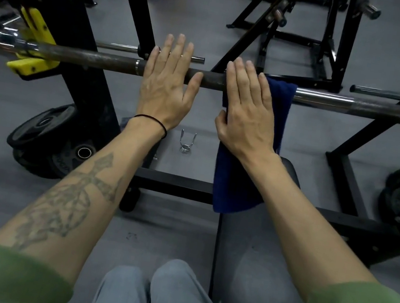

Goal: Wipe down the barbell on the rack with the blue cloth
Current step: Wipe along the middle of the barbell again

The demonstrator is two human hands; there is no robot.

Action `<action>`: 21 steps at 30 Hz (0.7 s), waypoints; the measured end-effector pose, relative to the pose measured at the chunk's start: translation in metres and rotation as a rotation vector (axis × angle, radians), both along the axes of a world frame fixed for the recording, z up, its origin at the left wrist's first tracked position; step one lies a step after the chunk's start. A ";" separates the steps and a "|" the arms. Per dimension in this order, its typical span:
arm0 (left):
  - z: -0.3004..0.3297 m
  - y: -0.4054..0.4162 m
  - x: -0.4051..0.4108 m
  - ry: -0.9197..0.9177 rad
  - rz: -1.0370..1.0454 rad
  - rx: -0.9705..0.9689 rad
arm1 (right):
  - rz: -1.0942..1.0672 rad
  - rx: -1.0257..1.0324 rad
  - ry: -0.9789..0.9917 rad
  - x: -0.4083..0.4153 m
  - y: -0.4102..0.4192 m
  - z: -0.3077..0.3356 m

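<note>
The barbell [230, 84] lies across the rack [91, 87], its long axis running left to right straight ahead of both hands, resting in a yellow hook [34, 46] at the rack's left upright. The blue cloth [277, 103] hangs draped over the bar just right of centre. The right hand [246, 114] lies flat on the cloth with straight fingers, pressing it to the bar, so it is the nearer one for wiping. The left hand [167, 86] rests on bare bar just beside it, fingers straight, gripping nothing. Below are a padded bench [258, 239], weight plates [44, 137] on the grey floor [181, 227], and a spring collar [186, 142].
</note>
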State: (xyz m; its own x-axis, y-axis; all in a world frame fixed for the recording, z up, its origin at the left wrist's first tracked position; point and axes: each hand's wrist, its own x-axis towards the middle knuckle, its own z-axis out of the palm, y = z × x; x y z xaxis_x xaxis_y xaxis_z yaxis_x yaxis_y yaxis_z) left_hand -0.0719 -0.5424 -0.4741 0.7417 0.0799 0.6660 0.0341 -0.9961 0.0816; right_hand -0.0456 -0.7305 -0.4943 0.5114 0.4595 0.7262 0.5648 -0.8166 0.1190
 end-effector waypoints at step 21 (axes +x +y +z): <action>-0.005 -0.003 0.006 -0.090 0.020 -0.006 | -0.139 0.229 0.053 -0.002 0.026 -0.003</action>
State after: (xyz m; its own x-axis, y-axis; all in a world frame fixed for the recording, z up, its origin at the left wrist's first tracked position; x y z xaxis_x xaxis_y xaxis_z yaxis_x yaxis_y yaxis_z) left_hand -0.0661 -0.5453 -0.4791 0.6770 0.0981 0.7294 0.0459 -0.9948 0.0912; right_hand -0.0479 -0.7044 -0.4968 0.5981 0.2094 0.7736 0.4464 -0.8887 -0.1045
